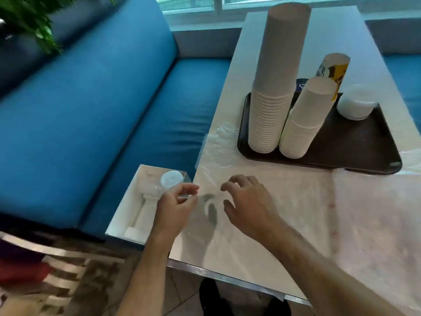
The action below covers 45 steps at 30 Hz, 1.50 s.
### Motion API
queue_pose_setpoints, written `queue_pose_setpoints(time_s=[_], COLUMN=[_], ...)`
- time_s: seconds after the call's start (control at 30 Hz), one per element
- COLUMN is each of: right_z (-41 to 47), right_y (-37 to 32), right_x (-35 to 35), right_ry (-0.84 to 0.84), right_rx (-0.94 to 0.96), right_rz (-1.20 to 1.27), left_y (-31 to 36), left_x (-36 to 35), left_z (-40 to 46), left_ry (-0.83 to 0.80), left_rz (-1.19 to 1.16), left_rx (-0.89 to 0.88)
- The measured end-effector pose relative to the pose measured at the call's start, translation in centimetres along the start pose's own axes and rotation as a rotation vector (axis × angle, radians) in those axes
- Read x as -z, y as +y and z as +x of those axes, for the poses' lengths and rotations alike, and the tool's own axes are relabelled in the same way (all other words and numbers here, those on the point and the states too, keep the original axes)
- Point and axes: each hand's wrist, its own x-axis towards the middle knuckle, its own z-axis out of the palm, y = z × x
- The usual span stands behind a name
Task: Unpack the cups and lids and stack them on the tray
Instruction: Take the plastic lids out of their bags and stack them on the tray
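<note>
Holding 3 cup stacks (271, 92): tray (355, 153)

Matt white paper cup stacks (271, 110) on a dark, smooth plastic tray (355, 153); thin glossy crinkled plastic wrap (218, 142) at its nine o'clock; blue leather-like sofa (114, 99).

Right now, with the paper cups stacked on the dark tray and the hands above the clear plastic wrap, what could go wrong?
1. The tallest stack of white paper cups leans and stands near the edge of the dark brown tray; a bump might topple it.
2. The loose clear plastic wrap lies under the tray's corner; pulling it could shift the tray.
</note>
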Motion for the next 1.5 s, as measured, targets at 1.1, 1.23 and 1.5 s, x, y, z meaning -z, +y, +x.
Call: queue_pose_setpoints(time_s=[1.1,1.23,1.5], right_z=[10.9,11.0,11.0], right_y=[-5.7,-5.7,-5.7], right_x=[-13.0,-13.0,-13.0], right_ry=[0.077,0.099,0.118], right_rx=[0.165,0.181,0.218], right_rz=[-0.209,-0.204,-0.219], left_y=[-19.6,-20.3,-15.9], left_x=[2.7,3.7,7.7], left_z=[21.8,21.4,17.4], left_ry=[0.044,0.096,0.123], left_rz=[-0.665,-0.818,-1.106], left_rx=[0.886,0.838,0.569])
